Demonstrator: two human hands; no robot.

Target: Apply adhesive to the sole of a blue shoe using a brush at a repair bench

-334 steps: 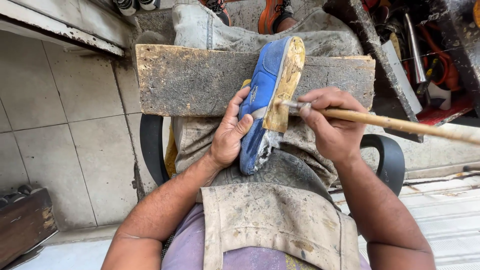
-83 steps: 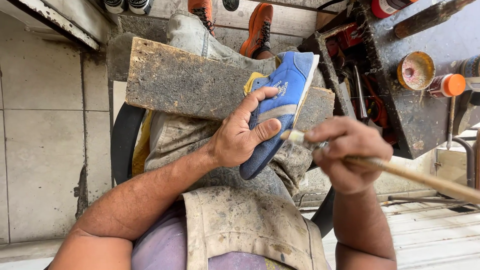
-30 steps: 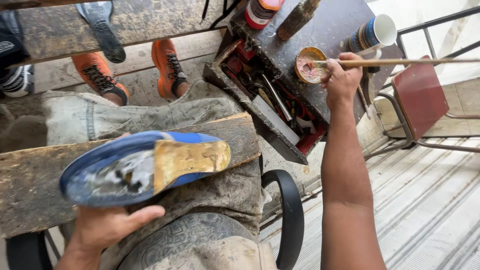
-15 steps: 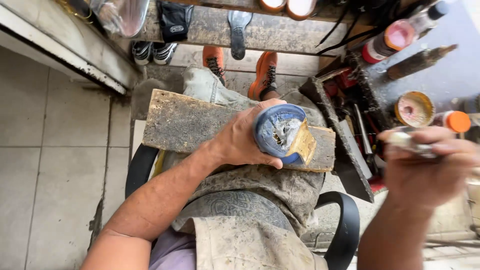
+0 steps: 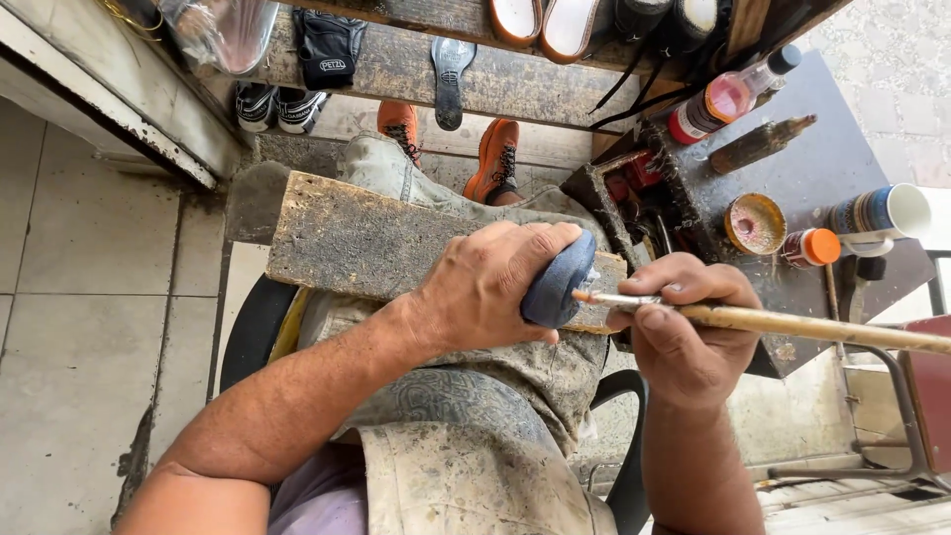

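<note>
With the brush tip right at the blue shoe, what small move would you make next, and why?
Probably a short stroke of the brush along the shoe's edge. The right hand holds the tip beside the blue shoe, which the left hand grips against the wooden board, so the shoe looks steadied.

Your left forearm rises from the lower left of the frame toward the centre, bare and angled up to the right. Your left hand (image 5: 492, 287) sits at centre frame, back facing up, fingers curled over and down in a closed grip with the thumb low on the right. Your right forearm comes up from the bottom right, nearly vertical. Your right hand (image 5: 684, 332), just right of centre, is fisted, knuckles outward, thumb lying flat along the top, pointing left toward your left hand.
</note>
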